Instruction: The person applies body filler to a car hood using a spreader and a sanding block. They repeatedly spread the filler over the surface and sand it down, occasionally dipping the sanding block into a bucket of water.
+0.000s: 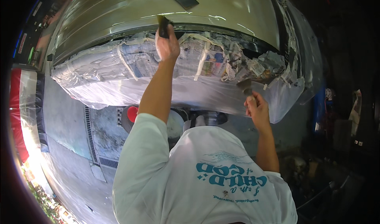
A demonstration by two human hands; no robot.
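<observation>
Head view: L hand (168,46) grips 1 dark flat tool (163,28), near edge of olive panel (118,18); R hand (258,110), fingers (251,102) wrapped round flared scraper (244,85) (poss. a brush), nearer, right. Both prob. light, stiffish; best held by handle/back edge, approx. mid-width.

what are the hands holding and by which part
The right hand holds a scraper-like tool by its narrow end, wide end free. The left hand holds a dark flat piece; its exact grip point cannot be told.
</observation>
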